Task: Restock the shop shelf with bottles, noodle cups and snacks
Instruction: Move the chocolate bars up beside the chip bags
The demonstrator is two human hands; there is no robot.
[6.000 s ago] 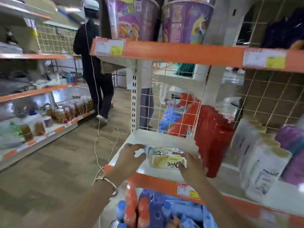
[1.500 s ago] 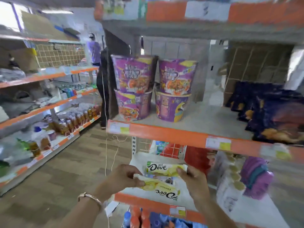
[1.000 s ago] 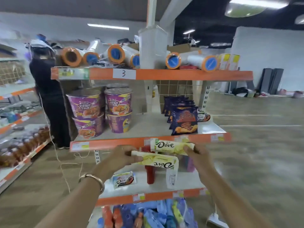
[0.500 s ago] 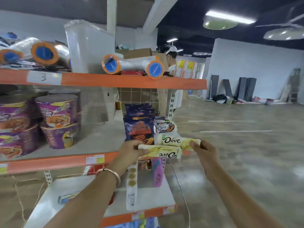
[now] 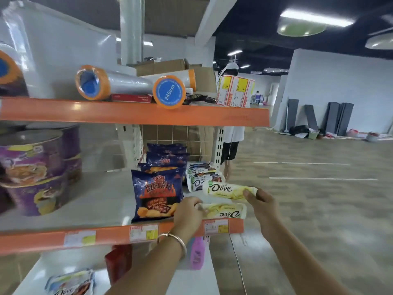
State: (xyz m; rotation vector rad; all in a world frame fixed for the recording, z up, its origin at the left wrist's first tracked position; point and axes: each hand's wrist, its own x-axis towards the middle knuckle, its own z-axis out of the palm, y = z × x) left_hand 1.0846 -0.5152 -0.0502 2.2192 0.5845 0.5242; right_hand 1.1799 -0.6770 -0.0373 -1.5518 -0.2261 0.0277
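Head view, lower centre: left hand [image 5: 187, 211] and right hand [image 5: 262, 204] each pinch a light, crinkly, slippery chocolate bar [image 5: 228, 190] by its end.

My view bright under ceiling strip lights [image 5: 314, 18], glare on the orange shelf edge [image 5: 136, 112], left edge blurred, wide-angle bending.

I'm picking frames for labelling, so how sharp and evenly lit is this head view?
Head view: the Dove bars and chip bags read clearly; the purple noodle cups at the left edge are smeared and stretched by the wide lens; ceiling lights blow out, and glare streaks the orange shelf edge.
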